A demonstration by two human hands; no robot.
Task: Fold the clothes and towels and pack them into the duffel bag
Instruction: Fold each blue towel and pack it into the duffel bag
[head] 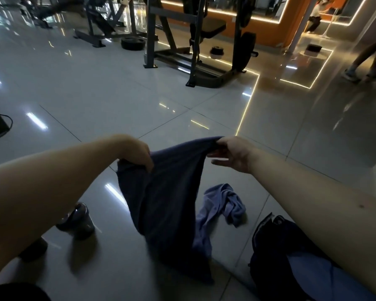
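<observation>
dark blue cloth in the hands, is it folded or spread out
Spread out, not folded: the dark blue cloth hangs in one loose sheet between the left hand and right hand, each gripping its top edge.

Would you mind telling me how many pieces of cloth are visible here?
3. A dark blue cloth held up by the left hand and right hand; a light blue cloth crumpled on the floor; a blue piece in the duffel bag. The bag may hide more.
</observation>
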